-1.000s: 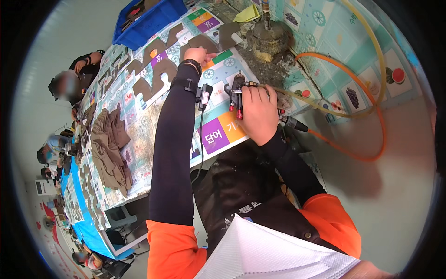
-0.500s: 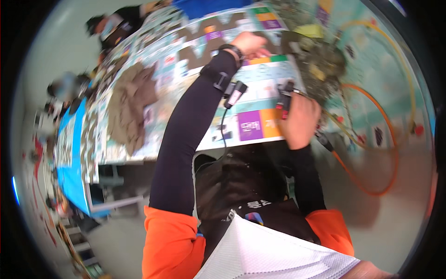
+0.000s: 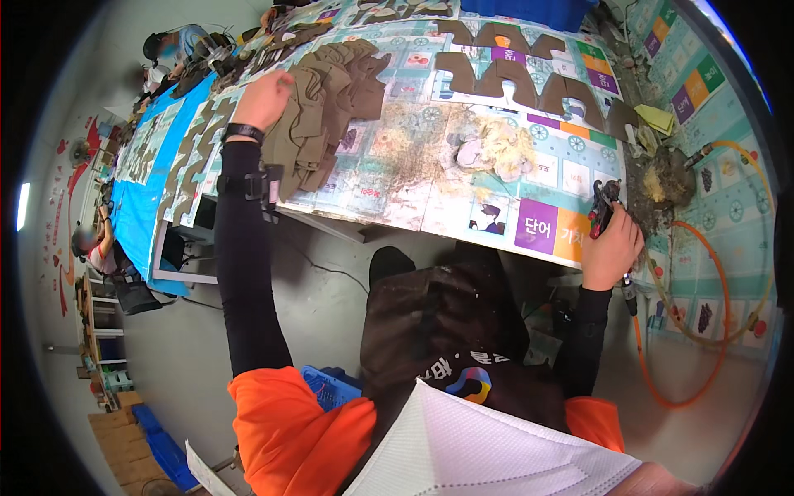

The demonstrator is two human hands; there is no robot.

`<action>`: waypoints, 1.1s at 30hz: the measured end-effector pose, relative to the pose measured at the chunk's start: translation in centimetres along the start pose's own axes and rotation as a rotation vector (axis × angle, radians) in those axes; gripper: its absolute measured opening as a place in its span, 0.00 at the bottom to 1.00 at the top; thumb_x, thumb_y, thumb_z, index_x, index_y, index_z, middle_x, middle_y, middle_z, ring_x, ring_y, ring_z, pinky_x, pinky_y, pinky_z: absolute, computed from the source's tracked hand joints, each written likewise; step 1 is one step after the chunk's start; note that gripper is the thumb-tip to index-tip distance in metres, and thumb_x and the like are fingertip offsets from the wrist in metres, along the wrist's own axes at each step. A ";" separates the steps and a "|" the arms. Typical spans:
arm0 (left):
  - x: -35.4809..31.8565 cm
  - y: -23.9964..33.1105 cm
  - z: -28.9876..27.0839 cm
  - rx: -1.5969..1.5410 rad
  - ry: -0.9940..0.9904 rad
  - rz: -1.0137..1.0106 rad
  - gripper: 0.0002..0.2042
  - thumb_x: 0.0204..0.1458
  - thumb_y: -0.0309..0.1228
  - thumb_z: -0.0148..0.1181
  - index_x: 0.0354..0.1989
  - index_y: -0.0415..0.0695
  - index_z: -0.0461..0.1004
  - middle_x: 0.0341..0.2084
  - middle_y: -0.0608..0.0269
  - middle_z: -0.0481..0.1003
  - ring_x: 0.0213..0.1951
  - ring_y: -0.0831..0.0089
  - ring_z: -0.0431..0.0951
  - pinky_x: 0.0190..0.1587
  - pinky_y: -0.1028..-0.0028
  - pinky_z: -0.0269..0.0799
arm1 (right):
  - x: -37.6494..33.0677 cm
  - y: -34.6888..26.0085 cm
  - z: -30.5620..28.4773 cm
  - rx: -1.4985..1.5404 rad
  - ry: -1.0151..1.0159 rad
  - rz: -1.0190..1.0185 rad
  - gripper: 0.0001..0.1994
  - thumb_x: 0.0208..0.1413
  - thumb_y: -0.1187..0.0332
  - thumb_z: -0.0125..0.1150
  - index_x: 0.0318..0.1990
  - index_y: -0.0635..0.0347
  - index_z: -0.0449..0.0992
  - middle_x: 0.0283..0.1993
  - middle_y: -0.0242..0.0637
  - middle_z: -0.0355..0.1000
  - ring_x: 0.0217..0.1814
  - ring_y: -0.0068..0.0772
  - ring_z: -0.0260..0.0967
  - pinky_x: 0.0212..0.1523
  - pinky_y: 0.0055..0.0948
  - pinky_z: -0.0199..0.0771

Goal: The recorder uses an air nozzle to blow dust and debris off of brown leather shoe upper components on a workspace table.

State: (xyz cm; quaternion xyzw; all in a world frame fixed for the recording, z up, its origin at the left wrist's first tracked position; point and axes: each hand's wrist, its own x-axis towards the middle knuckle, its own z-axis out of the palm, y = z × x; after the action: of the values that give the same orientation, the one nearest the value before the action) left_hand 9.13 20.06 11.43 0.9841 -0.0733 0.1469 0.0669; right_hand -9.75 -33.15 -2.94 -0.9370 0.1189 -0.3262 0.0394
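Note:
My left hand [image 3: 263, 97] is stretched far out to the left edge of a heap of brown cut-out pieces [image 3: 322, 107], flat like fabric or leather. Its fingers are curled against the heap; anything between them is hidden. At the table's right front corner, my right hand [image 3: 614, 250] is closed round a small black and red spray gun [image 3: 602, 207]. An orange hose [image 3: 718, 285] hangs in a loop beneath it. Farther back, brown arched pieces [image 3: 504, 81] lie in rows on the printed sheet covering the table.
A pale, crusty lump [image 3: 496, 153] sits mid-table amid brown stains. The right edge holds a grimy container [image 3: 668, 176] with a yellow hose and a yellow-green pad [image 3: 655, 118]. A blue bin [image 3: 529, 12] stands at the back. Other people work at the far left; a blue basket [image 3: 331, 387] is below.
My left hand has moved from the laid-out pieces over to the heap on the left. The view has shifted, showing more of the table. My right hand still holds the spray gun near the corner.

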 end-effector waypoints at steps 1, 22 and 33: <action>0.0 -1.4 0.1 0.078 -0.061 -0.046 0.14 0.51 0.30 0.61 0.47 0.44 0.75 0.41 0.57 0.79 0.44 0.54 0.78 0.49 0.62 0.73 | 0.1 0.1 0.1 -0.006 -0.006 0.006 0.26 0.39 0.69 0.67 0.51 0.59 0.71 0.46 0.41 0.72 0.53 0.46 0.67 0.60 0.41 0.61; -1.2 1.0 -2.3 0.412 -0.299 0.169 0.16 0.46 0.38 0.67 0.34 0.39 0.73 0.29 0.46 0.76 0.36 0.44 0.76 0.37 0.52 0.69 | 0.2 0.6 0.0 -0.004 -0.026 0.014 0.24 0.36 0.69 0.66 0.47 0.59 0.72 0.40 0.41 0.72 0.48 0.46 0.68 0.53 0.43 0.63; -2.1 21.6 -3.8 -0.537 -0.508 0.349 0.13 0.61 0.33 0.55 0.43 0.35 0.75 0.22 0.72 0.73 0.22 0.85 0.67 0.24 0.81 0.61 | -0.4 0.9 -0.4 -0.025 0.023 0.043 0.21 0.38 0.68 0.66 0.43 0.59 0.73 0.40 0.38 0.72 0.48 0.41 0.68 0.56 0.39 0.63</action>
State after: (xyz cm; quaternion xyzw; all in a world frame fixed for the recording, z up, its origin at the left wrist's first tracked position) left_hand 2.58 -0.31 16.77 0.9094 -0.2892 -0.1159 0.2755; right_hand -10.43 -33.89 -2.99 -0.9308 0.1435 -0.3345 0.0331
